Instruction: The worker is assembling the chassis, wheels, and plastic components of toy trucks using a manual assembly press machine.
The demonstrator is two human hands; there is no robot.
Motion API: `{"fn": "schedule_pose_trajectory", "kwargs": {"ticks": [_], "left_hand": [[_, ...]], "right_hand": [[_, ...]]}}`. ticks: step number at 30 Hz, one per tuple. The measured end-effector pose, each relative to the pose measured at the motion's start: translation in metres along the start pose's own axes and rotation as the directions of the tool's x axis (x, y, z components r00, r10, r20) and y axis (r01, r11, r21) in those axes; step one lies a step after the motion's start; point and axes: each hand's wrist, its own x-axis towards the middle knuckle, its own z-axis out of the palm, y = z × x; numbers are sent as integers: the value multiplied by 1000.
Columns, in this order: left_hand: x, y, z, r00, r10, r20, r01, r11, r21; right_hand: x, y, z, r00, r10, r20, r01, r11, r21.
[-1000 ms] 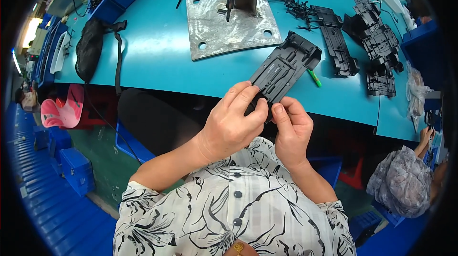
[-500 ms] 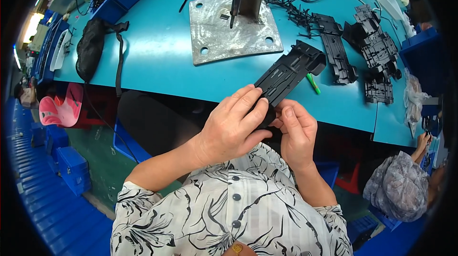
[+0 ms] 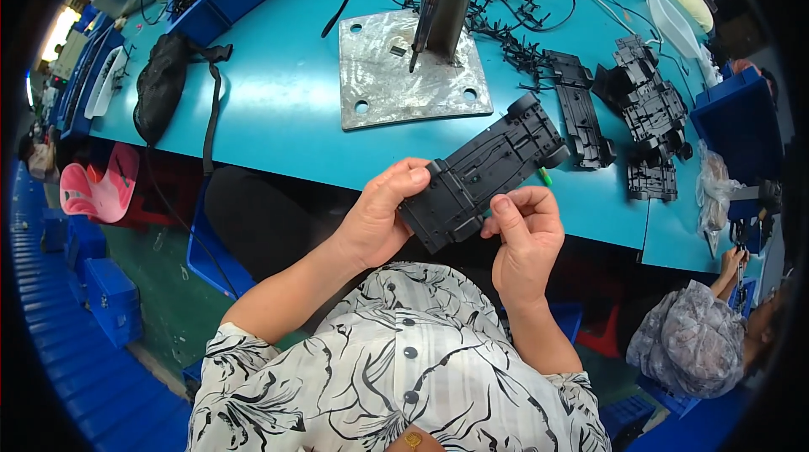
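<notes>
A black plastic toy-car chassis (image 3: pixel 484 170) is held slanting over the table's front edge, ribbed side up, with wheels at its far end. My left hand (image 3: pixel 377 214) grips its near left corner, thumb on top and the other fingers hidden beneath. Close by the chassis's right edge is my right hand (image 3: pixel 529 241), its thumb and fingers pinched together. Whatever small thing they may hold is hidden. Part of a green pen-like stick (image 3: pixel 546 176) shows on the table past the chassis.
A steel base plate (image 3: pixel 379 85) carries an upright post (image 3: pixel 451 10) with a thin pointed rod. More black chassis (image 3: pixel 581 119) lie at right, beside loose black parts (image 3: pixel 518 18). A black pouch (image 3: pixel 160 90) is at left. Another person's patterned cap (image 3: pixel 695 338) shows lower right.
The chassis has been turned over and tilted, so its wheeled far end and ribbed face show. My left hand has shifted from across its top to its left corner. My right hand stays close by.
</notes>
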Motion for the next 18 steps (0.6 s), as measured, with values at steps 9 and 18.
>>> {"fn": "schedule_pose_trajectory", "kwargs": {"ticks": [9, 18], "left_hand": [[2, 12, -2, 995, -46, 86, 51, 997, -53], [5, 24, -10, 998, -62, 16, 63, 997, -47]], "right_hand": [[13, -4, 2, 944, 294, 152, -298, 954, 4], [36, 3, 2, 861, 378, 341, -414, 910, 36]]}}
